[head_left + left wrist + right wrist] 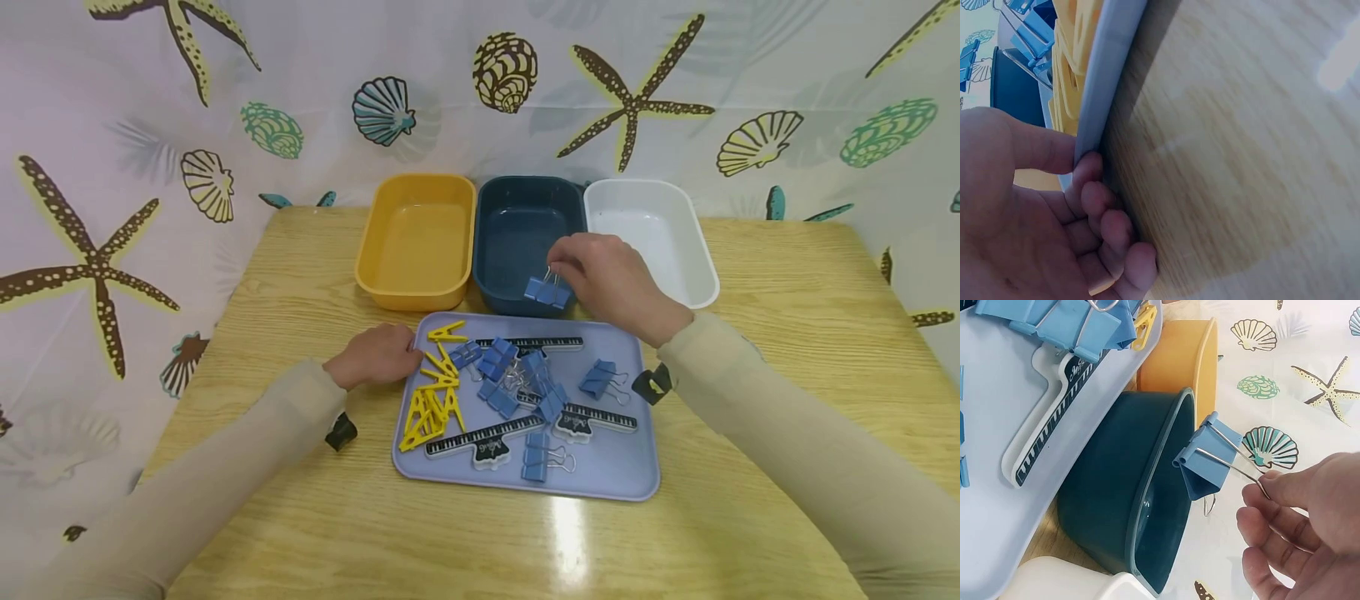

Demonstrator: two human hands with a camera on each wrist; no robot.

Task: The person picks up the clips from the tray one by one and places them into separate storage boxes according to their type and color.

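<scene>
White cloth point(450, 50) printed with shells and starfish fills the back and sides; wood table point(810, 333) in front of it, light glare at the near side. My sleeves are beige, both arms reaching in. Tray point(615, 467), pale lilac, mid-table. Three bins in a row just past its far edge: yellow bin point(416, 250) at left, dark blue bin point(517, 233) in the middle, white bin point(652, 233) at right. My right hand point(611, 279) is over the near right part of the dark blue bin, thumb and index finger pinched together on a wire handle, other fingers loosely bent. My left hand point(378, 354) is at the tray's left edge, rim nipped between thumb and curled fingers. Three keyboard clips point(483, 437) in the tray, black and white, partly under other stuff. Blue clips point(597, 379) heaped mid-tray, wires overlapping, plus one off to the right and one by the near edge. Held clip point(546, 292), also blue, hangs from my right fingers over the dark blue bin, body below the handle. Yellow pegs point(438, 379) bunched along the tray's left side, some overlapping
</scene>
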